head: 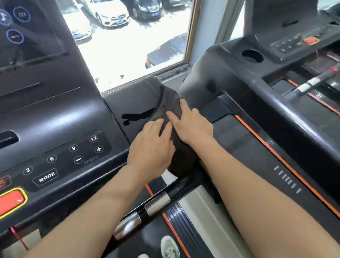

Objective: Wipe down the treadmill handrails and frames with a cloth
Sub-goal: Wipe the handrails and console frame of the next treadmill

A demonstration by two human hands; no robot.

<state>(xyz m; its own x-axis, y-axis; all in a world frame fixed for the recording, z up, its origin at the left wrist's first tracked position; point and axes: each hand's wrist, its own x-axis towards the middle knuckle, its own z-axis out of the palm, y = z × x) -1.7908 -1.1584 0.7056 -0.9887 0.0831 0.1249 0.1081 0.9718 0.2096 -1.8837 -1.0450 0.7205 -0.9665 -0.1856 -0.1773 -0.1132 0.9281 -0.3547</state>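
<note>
Two hands press a dark cloth (170, 106) onto the treadmill (126, 101) frame right of the console; left hand (152, 145) flat, fingers relaxed; right hand (190, 124) fingers straight, spread on top.

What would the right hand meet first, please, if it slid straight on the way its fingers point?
The right hand would meet more of the dark cloth it rests on, then probably the bare frame top near the window; depth is unclear.

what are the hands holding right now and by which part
Nothing is gripped: left hand and right hand press with fairly straight fingers on the middle of the dark cloth, draped over the treadmill frame.
</note>
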